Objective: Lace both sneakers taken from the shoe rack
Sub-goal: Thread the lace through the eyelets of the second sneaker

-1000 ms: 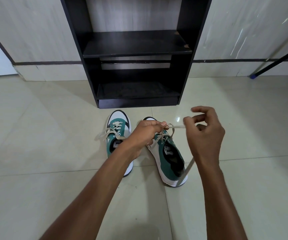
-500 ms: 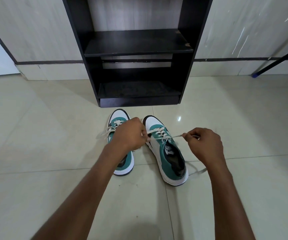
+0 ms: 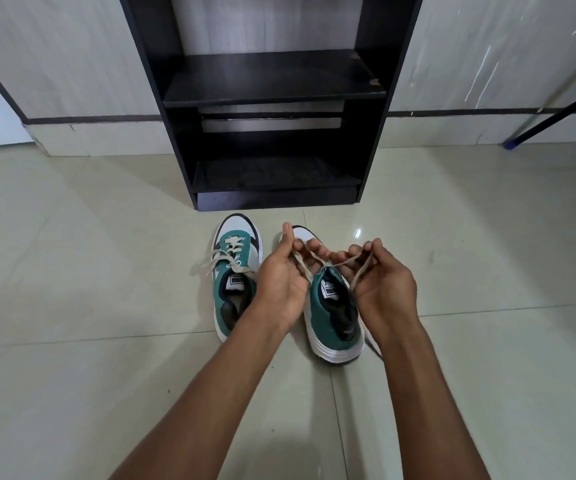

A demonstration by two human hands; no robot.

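A black shoe rack [image 3: 272, 88] is set against the pale streaked wall, its two shelves flat and matte, the upper one chipped at its right front corner. A dark slanted pole [image 3: 556, 116] with a blue foot is seen at the far right, resting on the floor by the wall. The floor [image 3: 89, 271] is made of large glossy cream tiles with thin grout lines, and a spot of light is reflected just right of the shoes.

Two green-and-white sneakers are placed on the floor just in front of the rack's base, toes toward it, side by side and nearly touching. The left sneaker [image 3: 236, 282] is laced with a flat beige lace [image 3: 210, 259], its loose end trailed out to the left; its heel is covered by the left forearm. The right sneaker [image 3: 335, 320] has a thick white ribbed sole, green cloth sides and a dark padded collar; its toe and eyelets are hidden behind both hands.

The right sneaker's lace [image 3: 345, 261] is stretched between the hands above the tongue. The left hand [image 3: 285, 275] is closed on one strand, thumb raised. The right hand [image 3: 383, 278] is curled palm up, the other strand pinched at its fingertips [image 3: 369, 244] and run down across the palm to the floor beside the heel.
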